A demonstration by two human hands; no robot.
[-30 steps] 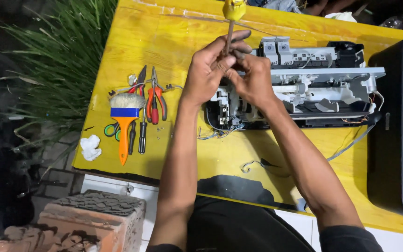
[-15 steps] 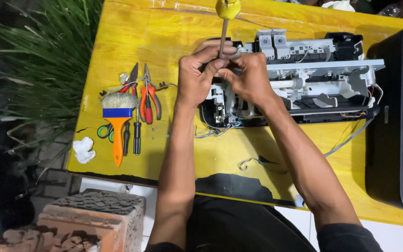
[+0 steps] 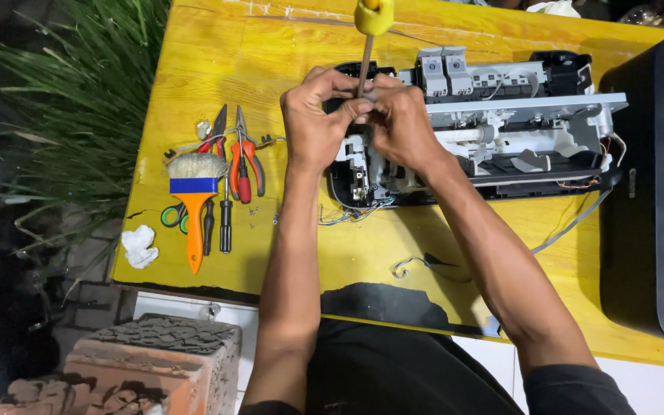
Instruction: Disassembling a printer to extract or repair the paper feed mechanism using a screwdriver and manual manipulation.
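An opened printer mechanism (image 3: pixel 501 146) of grey, white and black plastic lies on the yellow table (image 3: pixel 217 61). Both hands meet over its left end. My left hand (image 3: pixel 318 115) and my right hand (image 3: pixel 403 123) both pinch the metal shaft of a screwdriver with a yellow handle (image 3: pixel 373 15), which stands almost upright with its tip down in the mechanism. The tip itself is hidden by the fingers. Loose wires (image 3: pixel 347 215) trail from the mechanism's front edge.
Left of my hands lie a paintbrush with an orange handle (image 3: pixel 194 207), red pliers (image 3: pixel 244 165), a black screwdriver (image 3: pixel 226 223), green-handled scissors (image 3: pixel 172 217) and a white crumpled tissue (image 3: pixel 140 246). A black printer cover (image 3: pixel 655 192) stands at the right. Grass and bricks (image 3: pixel 155 361) lie beyond the table's left edge.
My hands and the screwdriver stay on the same spot of the mechanism; the fingers have shifted slightly on the shaft. The view has drifted a little.
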